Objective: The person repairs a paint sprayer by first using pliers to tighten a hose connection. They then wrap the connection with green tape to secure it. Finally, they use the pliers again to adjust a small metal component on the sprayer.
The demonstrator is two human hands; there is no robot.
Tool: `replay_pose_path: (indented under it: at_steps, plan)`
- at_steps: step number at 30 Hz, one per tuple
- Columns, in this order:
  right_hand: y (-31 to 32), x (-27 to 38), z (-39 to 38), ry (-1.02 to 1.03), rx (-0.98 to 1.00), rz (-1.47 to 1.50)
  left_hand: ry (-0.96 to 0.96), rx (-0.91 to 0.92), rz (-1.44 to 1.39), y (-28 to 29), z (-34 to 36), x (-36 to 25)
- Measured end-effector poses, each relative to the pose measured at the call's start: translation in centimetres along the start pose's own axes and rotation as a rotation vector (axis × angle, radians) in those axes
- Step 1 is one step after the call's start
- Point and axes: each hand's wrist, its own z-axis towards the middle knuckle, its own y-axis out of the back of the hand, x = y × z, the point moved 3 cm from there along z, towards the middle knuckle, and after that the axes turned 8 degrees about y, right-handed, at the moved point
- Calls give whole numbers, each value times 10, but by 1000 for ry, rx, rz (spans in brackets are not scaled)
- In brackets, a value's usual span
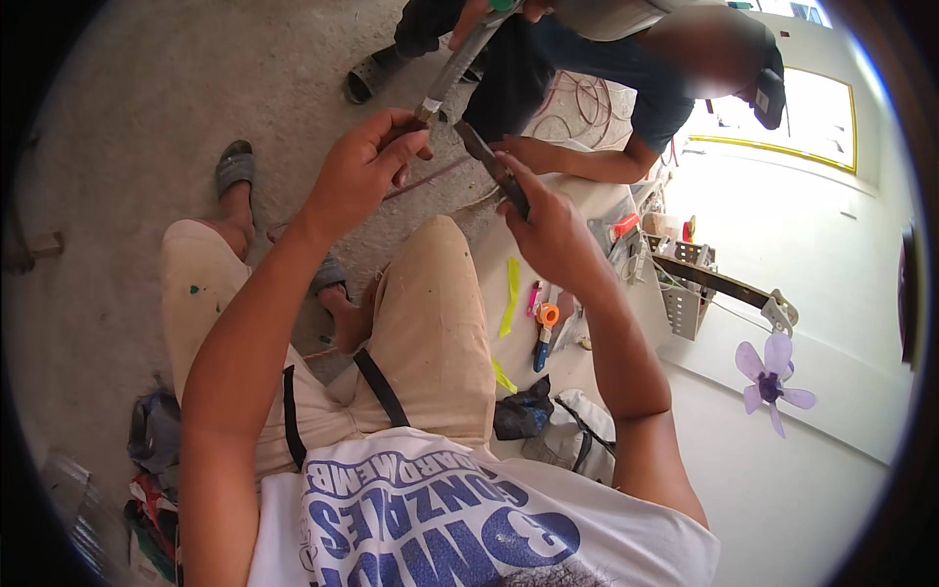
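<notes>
My left hand [377, 161] is raised ahead of me, its thumb and fingers closed at the near end of a long grey bar [455, 73]. That end carries a small silvery piece; the far end runs up to a green part near another person's hand [469, 22]. In my right hand [548, 220] is a dark, flat, blade-like tool [494, 166], gripped at its lower part. Its tip points up and left, toward the bar's end, with a small gap between them. Whether it is a knife or a file, I cannot tell.
A crouching person [597, 68] leans in from the far side. On the pale surface at right lie yellow-green strips [511, 298], a pink object [534, 297], an orange ring-shaped item [548, 315] and bags [577, 430]. A purple fan [770, 384] juts out beyond. Red hoses [592, 103] coil behind.
</notes>
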Motion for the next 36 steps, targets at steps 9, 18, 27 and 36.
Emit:
replay_pose_path:
  at_steps: [9,18,27,36]
  plan:
    - [7,26,23,152,-72,-23,-348,-245,320,2,-7,-40]
    - [18,57,28,135,-53,-48,-336,-246,290,6,-7,-49]
    - [22,75,27,221,-113,-224,-242,-203,208,0,-6,-53]
    - [36,74,32,198,-78,-316,-216,-173,144,1,0,-52]
